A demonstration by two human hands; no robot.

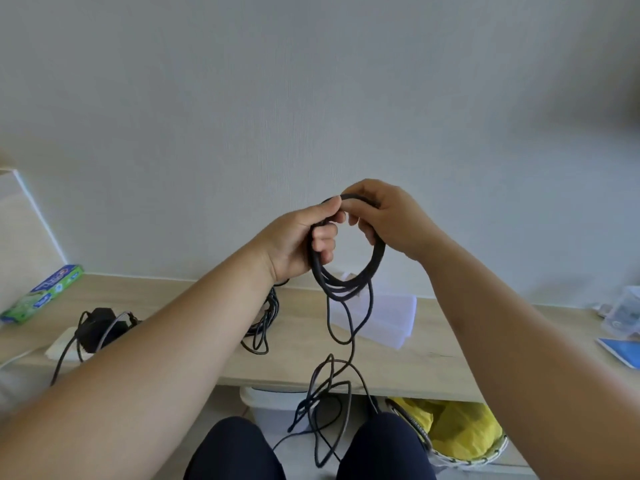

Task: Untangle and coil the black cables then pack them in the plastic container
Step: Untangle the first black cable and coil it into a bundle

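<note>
Black and half-wound, the cable [346, 278] is held up above the tabletop [433, 368].
The left hand [298, 240] grips the gathered loops at the coil's 9 o'clock, fingers curled round them, probably to keep the turns together. The right hand [388, 220] pinches the strand near 1 o'clock, seemingly laying on another turn. The loose tail drops from 6 o'clock, still tangled, towards the lap. The plastic container [388, 317] sits just behind the coil on the tabletop.
</note>
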